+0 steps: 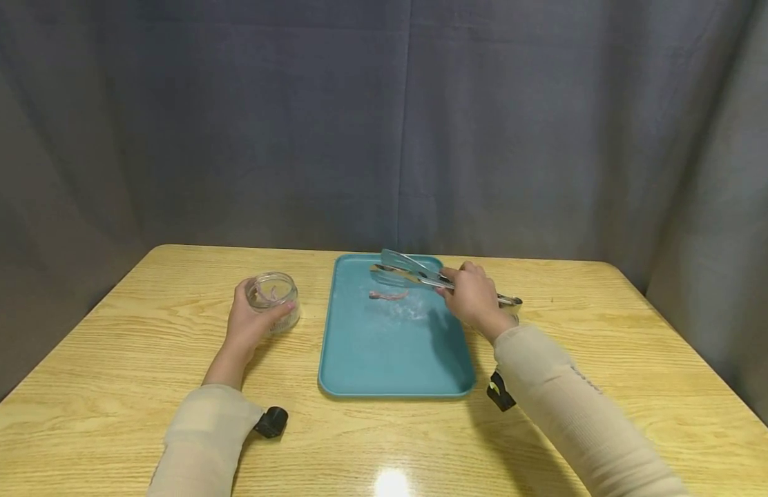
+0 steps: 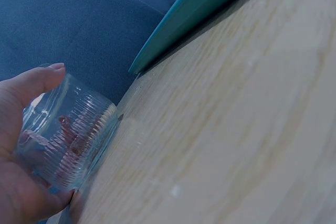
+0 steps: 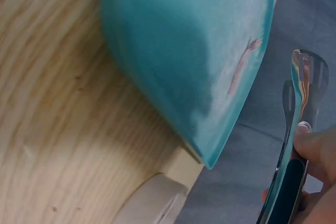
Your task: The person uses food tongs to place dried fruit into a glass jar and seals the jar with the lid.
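Note:
My left hand (image 1: 255, 321) grips a clear glass jar (image 1: 283, 319) by its sides, thumb and fingers on opposite sides near the rim. Through its ribbed wall in the left wrist view, reddish and pinkish strips (image 2: 71, 135) show inside. A pair of metal tongs (image 1: 421, 276) with dark grip areas is held in my right hand (image 1: 474, 293), above the back right part of a teal tray (image 1: 384, 366). The tongs' slotted ends stand apart, with nothing seen between them. Below them a thin pinkish strip (image 1: 388, 296) lies on the tray.
Whitish smears (image 1: 409, 308) mark the tray around the strip. A pale round object (image 3: 152, 203) stands on the wooden table (image 1: 135, 359) at the tray's right, partly hidden by my right hand in the head view. A grey curtain (image 1: 266, 138) hangs behind the table.

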A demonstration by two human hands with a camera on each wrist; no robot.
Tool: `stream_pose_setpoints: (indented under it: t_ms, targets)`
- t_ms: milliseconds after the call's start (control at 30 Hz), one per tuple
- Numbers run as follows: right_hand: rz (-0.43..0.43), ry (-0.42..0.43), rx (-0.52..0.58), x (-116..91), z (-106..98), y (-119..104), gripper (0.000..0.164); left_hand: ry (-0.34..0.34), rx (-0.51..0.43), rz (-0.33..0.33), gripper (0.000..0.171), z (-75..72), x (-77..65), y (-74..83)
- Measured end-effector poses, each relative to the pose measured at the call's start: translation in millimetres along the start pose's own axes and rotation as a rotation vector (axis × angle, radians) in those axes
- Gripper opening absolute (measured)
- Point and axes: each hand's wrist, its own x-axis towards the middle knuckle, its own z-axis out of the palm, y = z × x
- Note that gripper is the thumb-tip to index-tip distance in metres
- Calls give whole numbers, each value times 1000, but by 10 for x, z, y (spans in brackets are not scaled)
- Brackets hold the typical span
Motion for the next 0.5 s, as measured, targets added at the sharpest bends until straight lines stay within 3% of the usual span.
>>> stream_pose_setpoints:
  t_ms: [500]
  targets:
    - [-4, 7, -124, -26, 153, 86, 32, -3, 11, 8, 90, 10, -2, -4]
